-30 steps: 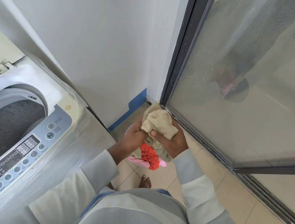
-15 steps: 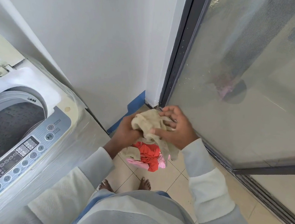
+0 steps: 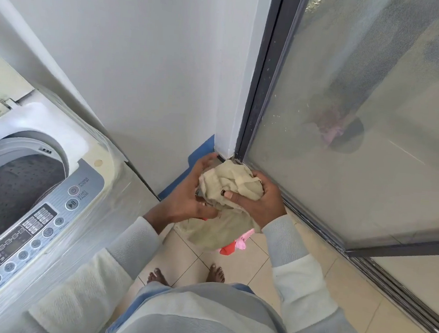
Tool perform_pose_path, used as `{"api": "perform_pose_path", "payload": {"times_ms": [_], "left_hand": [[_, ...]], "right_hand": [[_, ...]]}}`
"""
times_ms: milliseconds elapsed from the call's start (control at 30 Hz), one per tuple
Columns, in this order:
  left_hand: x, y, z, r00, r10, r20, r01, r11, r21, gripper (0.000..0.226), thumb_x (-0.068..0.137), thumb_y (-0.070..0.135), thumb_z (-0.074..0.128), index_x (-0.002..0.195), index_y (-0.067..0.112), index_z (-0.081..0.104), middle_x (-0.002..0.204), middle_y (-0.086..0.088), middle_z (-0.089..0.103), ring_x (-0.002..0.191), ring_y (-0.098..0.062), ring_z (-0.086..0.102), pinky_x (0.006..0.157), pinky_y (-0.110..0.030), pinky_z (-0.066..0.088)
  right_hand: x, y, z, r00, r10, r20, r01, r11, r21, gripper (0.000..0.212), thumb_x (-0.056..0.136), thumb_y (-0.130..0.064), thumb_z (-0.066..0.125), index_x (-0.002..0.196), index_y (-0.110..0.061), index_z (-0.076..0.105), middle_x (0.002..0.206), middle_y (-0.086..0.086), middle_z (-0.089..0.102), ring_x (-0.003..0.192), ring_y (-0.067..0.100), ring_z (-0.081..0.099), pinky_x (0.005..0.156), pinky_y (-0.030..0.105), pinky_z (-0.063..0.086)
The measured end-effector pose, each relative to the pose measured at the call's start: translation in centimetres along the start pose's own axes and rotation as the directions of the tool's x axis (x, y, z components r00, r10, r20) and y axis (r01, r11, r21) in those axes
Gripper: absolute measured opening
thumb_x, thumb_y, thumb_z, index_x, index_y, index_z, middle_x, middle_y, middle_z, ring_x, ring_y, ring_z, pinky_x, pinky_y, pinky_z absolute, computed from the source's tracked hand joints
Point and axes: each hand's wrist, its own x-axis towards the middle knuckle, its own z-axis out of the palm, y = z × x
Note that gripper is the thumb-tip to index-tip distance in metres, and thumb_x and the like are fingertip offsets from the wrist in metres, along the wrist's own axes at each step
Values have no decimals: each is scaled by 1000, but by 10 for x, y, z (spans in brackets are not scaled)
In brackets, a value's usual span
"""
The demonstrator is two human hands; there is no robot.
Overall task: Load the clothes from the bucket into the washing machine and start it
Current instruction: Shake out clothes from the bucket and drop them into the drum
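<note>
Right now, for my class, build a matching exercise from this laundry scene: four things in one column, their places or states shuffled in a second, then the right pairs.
Things
1. beige cloth
2. washing machine drum
3. red and pink clothes
4. START/PAUSE button

Places or states
A. on the grey control panel
B. gripped by the left hand and the right hand
C. open at the top, at the far left
D. peeking out beneath the beige cloth

Pairs: 1-B, 2-C, 3-D, 4-A

On the washing machine (image 3: 119, 210) control panel (image 3: 21, 239), "POWER" sat by the upper button (image 3: 73, 190) and "START PAUSE" by the lower button (image 3: 71, 204); smaller labels were unreadable.
</note>
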Motion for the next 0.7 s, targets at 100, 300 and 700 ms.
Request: {"api": "perform_pose_path", "payload": {"times_ms": [100,300,700], "left_hand": [[3,2,6,987,158,-6,-149,940,306,121,52,31,93,148,40,20,140,26,40,128,-10,49,100,-29,46],[9,3,23,956,145,-256,-87,970,226,76,61,26,84,129,35,50,114,19,65,107,-3,62,83,-12,47],[6,21,28,983,49,-176,-48,999,9,73,67,25,80,133,15,48,129,-3,59,122,-17,56,104,-39,46]], "right_hand": [[4,-15,0,995,-68,78,91,937,-337,63,45,-47,88,100,-42,60,99,-11,69,94,17,65,87,37,54],[1,-39,3,968,-170,182,219,929,-298,83,48,-45,84,124,-41,50,117,-9,62,107,15,61,89,30,51],[-4,5,16,991,-122,-54,132,951,281,74,62,-43,77,126,-10,59,120,4,68,114,19,62,96,40,49]]}}
